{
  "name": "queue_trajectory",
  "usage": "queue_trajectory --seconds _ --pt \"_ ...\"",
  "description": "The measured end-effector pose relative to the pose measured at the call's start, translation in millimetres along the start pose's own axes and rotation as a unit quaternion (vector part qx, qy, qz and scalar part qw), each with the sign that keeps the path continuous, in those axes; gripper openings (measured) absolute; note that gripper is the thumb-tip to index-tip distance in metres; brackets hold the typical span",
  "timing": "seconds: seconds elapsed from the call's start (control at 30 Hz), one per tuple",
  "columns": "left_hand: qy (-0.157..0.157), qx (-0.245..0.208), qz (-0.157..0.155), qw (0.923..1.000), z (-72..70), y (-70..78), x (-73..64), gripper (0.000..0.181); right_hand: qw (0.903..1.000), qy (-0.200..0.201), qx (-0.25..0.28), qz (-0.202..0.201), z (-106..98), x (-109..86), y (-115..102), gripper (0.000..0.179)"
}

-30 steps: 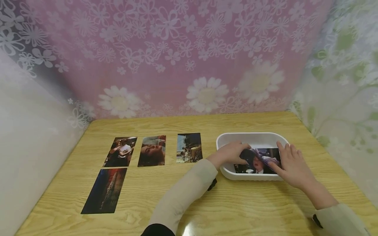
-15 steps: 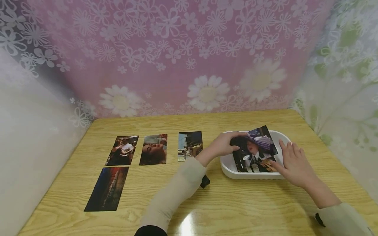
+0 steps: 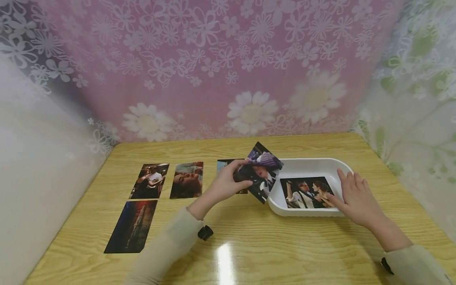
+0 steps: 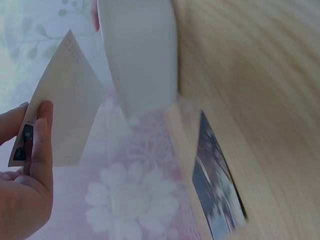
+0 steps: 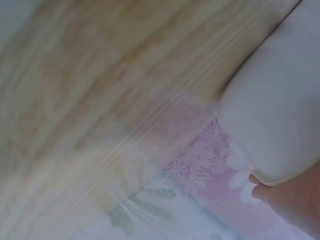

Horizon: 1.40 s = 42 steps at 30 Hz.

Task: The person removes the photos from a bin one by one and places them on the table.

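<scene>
My left hand [image 3: 228, 180] pinches a photo card [image 3: 261, 174] between thumb and fingers. It hangs tilted at the left end of the white tray [image 3: 306, 212], partly over another card [image 3: 228, 162]. On it a figure wears a large purple-striped hat. Its pale back [image 4: 70, 110] faces the left wrist camera. My right hand [image 3: 360, 202] rests on the tray's right end, fingers fairly straight, thumb reaching inside. Inside the tray lies a card [image 3: 306, 192] with two people. Fingertips [image 5: 256, 187] show at the tray's rim in the right wrist view.
On the wooden table [image 3: 270, 253], a dancing-couple card [image 3: 149, 181] and a reclining-face card [image 3: 187, 180] lie left of the hands. A dark card with a lit tower [image 3: 132, 226] lies nearer the front. Flowered walls [image 3: 213, 79] enclose the table.
My left hand has lifted the hat card out of the tray and carried it left, uncovering the two-person card. The right hand stays at the tray's right end.
</scene>
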<state>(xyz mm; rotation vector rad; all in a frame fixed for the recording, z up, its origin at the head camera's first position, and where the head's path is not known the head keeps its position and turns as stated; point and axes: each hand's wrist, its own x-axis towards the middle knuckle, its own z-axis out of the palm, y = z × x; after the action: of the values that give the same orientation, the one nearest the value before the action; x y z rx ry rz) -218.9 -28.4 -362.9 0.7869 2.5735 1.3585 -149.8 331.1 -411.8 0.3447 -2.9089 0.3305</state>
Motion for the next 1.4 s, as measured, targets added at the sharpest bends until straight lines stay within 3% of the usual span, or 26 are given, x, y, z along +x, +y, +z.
queue_trajectory --seconds 0.17,0.33,0.57,0.77,0.87,0.93,1.1,1.23,1.4 --pt "0.064 -0.009 -0.032 0.9974 -23.0 -16.6 -43.2 0.058 1.0 0.0 -0.002 -0.005 0.8 2.3 0.8 0.081" --pt "0.126 -0.015 -0.08 0.9886 -37.3 -36.8 -84.1 0.058 1.0 0.001 0.002 -0.007 0.4 1.9 2.6 0.082" --pt "0.146 0.009 -0.158 0.9766 -52.0 -54.2 -136.0 0.061 0.9999 0.003 0.008 -0.006 2.9 1.2 4.0 0.083" --pt "0.148 0.047 -0.203 0.9669 -59.0 -60.9 -167.5 0.063 0.9999 0.004 0.006 -0.007 3.9 1.7 4.4 0.083" --pt "0.128 0.104 -0.203 0.9652 -60.7 -63.0 -175.7 0.064 0.9999 0.003 0.005 -0.008 2.8 2.8 4.6 0.082" --pt "0.107 0.163 -0.202 0.9599 -62.2 -63.2 -178.7 0.067 1.0 0.001 0.005 -0.006 1.7 3.2 4.9 0.082" --pt "0.043 0.282 -0.242 0.9276 -66.4 -64.7 -179.8 0.079 1.0 -0.004 0.003 -0.003 1.3 3.2 5.8 0.083" --pt "0.014 0.327 -0.258 0.909 -69.4 -70.1 -178.8 0.086 1.0 -0.003 0.0 -0.006 2.9 3.3 6.1 0.083" --pt "-0.019 0.347 -0.253 0.9028 -71.5 -79.2 -176.4 0.093 1.0 -0.002 0.001 -0.007 3.3 2.8 6.2 0.083"
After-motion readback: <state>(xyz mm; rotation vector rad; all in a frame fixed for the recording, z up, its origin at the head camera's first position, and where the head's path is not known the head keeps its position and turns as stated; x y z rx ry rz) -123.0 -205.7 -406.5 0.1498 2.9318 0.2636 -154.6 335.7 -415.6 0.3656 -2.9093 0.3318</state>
